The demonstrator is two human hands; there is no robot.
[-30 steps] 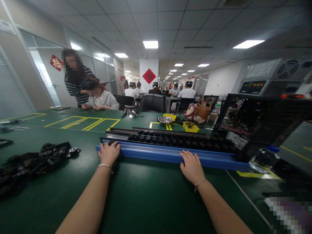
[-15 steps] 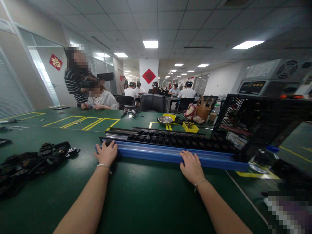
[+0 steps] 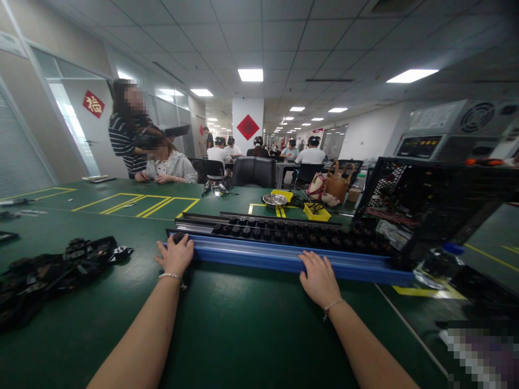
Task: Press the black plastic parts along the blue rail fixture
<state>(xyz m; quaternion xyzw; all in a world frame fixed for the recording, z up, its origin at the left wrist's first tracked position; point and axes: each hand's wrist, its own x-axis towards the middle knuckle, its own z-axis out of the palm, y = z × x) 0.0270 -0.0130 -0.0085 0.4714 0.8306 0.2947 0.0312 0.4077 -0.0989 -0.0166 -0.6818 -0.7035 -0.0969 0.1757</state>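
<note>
A long blue rail (image 3: 247, 256), shaped like a channel, lies across the green table in front of me. My left hand (image 3: 177, 256) is at its left end, with the fingers closed around a small black round part (image 3: 179, 236); its underside is hidden. Against the rail's near side, right of the middle, rests my right hand (image 3: 320, 278), its fingers stretched out and their tips at the upper edge. Just behind the rail stand rows of similar black round parts (image 3: 279, 235) in dark strips.
A heap of black parts (image 3: 52, 273) lies at left. On the right are an opened computer case (image 3: 425, 200) and a clear bottle (image 3: 438, 267). Beyond the strips sit a metal bowl (image 3: 274, 200) and a yellow tray (image 3: 317, 212). Two co-workers (image 3: 172, 165) are across the table.
My left hand has shifted very slightly left at the rail's end. My right hand and the rail stay in place. Across the table, the dark object held by the standing person has tilted.
</note>
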